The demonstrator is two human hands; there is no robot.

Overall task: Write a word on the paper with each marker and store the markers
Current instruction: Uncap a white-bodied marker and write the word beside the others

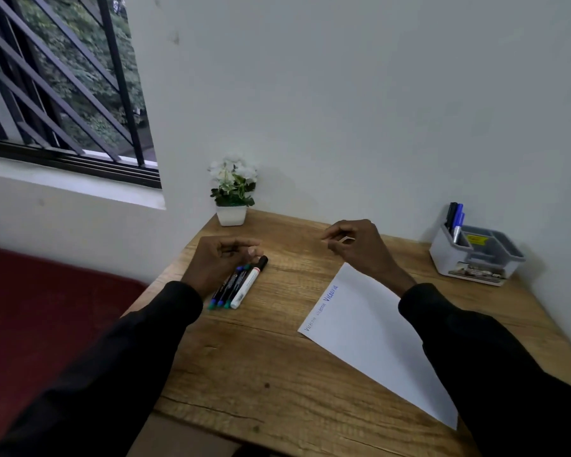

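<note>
1. So the setup: a wooden desk (pixel 277 357) pushed against a white wall, with a sheet of paper (pixel 370 338) lying at an angle on the right side. Makes sense for a right-handed writer. Three words run along its left edge, one of them in blue (pixel 331 293); I can't read them for sure.

2. A row of markers (pixel 238 285) lies side by side on the desk, left of the paper. I count about four: a white-bodied one with a dark cap (pixel 249 282) and dark ones with blue and green ends. My guess is these are the ones left to use, lined up to grab in turn.

3. The left hand (pixel 218 262) sits right over the far end of that row, fingers loosely curled, fingertips just beside the caps. It isn't gripping any marker as far as I can tell. Looks like it's about to pick one.

4. The right hand (pixel 353 245) hovers above the desk just past the paper's top corner, fingers pinched together but with nothing visible between them. Empty, I'd say.

5. The grey plastic organizer (pixel 478 255) at the far right already holds a few markers (pixel 455 222) upright in one compartment, black and blue. Those look stored, so I'd judge the task partway done.

6. A small potted plant (pixel 233 192) stands in the back corner, out of the way.
</note>
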